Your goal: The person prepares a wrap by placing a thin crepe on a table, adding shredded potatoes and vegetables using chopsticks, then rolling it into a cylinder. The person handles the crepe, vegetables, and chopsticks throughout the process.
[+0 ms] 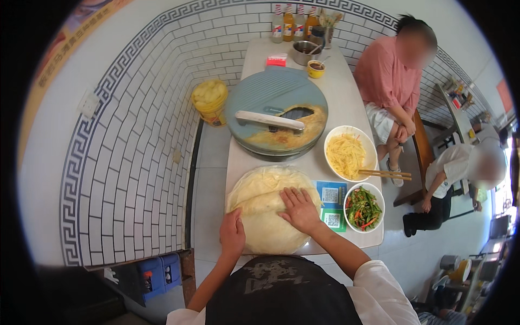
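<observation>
Before me on the table lies a stack of thin round flatbreads, with a flatbread roll across its middle. My right hand rests palm down on the right part of that roll, fingers slightly apart. At the roll's left end is my left hand, its fingers curled against the edge; whether they pinch the bread is hidden. Right of the stack stand a white bowl of yellow shreds with wooden chopsticks across its rim, and a smaller bowl of sliced green and red peppers.
A round electric griddle with a worn lid stands behind the flatbreads. Farther back are a metal pot, a yellow sauce tub and several bottles. A yellow bucket stands left. One person sits at right, another beyond.
</observation>
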A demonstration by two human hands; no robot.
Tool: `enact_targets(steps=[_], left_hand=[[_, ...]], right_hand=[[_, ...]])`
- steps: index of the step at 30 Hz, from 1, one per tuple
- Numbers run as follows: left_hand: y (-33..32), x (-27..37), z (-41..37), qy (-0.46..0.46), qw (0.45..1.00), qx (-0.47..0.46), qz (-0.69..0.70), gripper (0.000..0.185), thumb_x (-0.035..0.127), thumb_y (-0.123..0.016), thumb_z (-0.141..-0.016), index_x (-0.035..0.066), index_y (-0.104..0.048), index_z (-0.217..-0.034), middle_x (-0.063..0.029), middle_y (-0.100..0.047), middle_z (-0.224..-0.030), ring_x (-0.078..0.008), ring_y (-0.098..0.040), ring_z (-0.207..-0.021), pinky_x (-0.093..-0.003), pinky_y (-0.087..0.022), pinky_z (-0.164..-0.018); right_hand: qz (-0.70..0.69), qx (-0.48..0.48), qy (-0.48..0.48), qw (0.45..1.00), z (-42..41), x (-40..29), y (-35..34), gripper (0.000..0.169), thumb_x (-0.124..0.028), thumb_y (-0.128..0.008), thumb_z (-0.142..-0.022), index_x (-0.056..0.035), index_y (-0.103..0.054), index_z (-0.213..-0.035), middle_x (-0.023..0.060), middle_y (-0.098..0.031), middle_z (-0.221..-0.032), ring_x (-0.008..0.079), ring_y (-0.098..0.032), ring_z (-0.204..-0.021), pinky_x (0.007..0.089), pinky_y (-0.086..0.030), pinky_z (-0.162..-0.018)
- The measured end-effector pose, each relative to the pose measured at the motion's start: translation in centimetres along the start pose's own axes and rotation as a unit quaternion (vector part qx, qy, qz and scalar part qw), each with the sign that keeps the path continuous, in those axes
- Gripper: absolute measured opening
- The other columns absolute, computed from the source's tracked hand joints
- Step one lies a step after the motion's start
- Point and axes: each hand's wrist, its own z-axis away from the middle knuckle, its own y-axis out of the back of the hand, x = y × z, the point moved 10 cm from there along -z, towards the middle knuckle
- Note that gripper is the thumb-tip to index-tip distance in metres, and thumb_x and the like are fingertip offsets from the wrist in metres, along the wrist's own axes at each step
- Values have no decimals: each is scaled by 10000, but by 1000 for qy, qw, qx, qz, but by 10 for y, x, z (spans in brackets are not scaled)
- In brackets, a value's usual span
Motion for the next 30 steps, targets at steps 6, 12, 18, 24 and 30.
enact_targets(steps=[6, 12, 18, 24, 30], left_hand=[[-61, -72, 67, 421, 690, -1, 589, 179, 61, -522, -890, -37, -546, -1038, -98, -601, -948, -226, -598, -913, -349, -497, -814], [-35, -40, 19, 124, 988, -69, 61, 134, 117, -565, -890, -6, -548, -939, -116, -607, -915, -217, -600, -901, -322, -515, -793], [-75, -101, 48, 470, 633, 146, 598, 225, 218, -620, -887, 11, -561, -953, -80, -635, -810, -171, -619, -717, -213, -522, -637], [-61, -118, 54, 441, 671, 150, 577, 184, 208, -615, -873, 44, -566, -939, -56, -626, -739, -150, -608, -634, -202, -465, -529], [-51, -114, 39, 463, 729, 168, 475, 124, 133, -638, -824, 59, -552, -873, -49, -599, -678, -134, -566, -486, -226, -360, -383]], right_hand=[[-44, 49, -15, 998, -10, -16, 25, 614, -367, -540, -880, -14, -375, -1355, 161, -429, -1367, 310, -390, -1271, 463, -238, -1083], [-126, 213, -116, 962, -23, 24, 102, 608, -230, -562, -881, 0, -311, -1384, 199, -403, -1372, 358, -380, -1265, 458, -269, -1061], [-63, 532, -173, 826, -13, 118, 275, 543, -176, -548, -902, 48, -342, -1351, 261, -422, -1328, 412, -413, -1216, 433, -316, -1026], [-93, 546, -102, 827, -31, 80, 306, 492, -157, -515, -915, 41, -364, -1339, 245, -417, -1342, 395, -402, -1229, 431, -307, -1033], [-136, 142, 43, 980, -50, -53, 89, 514, -153, -592, -825, -23, -453, -1302, 169, -451, -1344, 342, -416, -1241, 426, -321, -1036]])
